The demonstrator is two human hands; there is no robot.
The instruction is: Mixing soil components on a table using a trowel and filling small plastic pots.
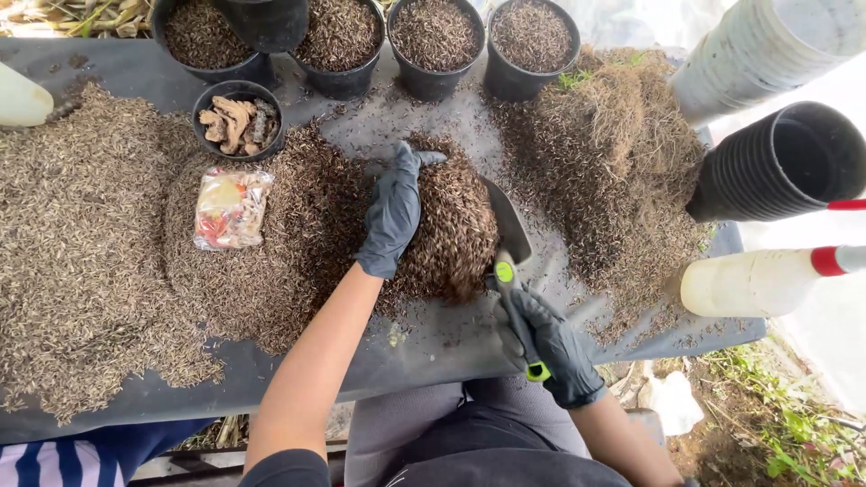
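Observation:
My left hand, in a black glove, lies flat against the left side of a brown mound of husk mix on the dark table sheet, fingers spread. My right hand, also gloved in black, grips the black and green handle of a hand trowel. The trowel's blade is pushed into the right side of the same mound. The heap sits between the two hands.
Several black pots filled with mix line the far edge. A small pot with root pieces and a clear packet lie at left on a wide husk pile. Fibrous material, stacked black pots and a white spray bottle are at right.

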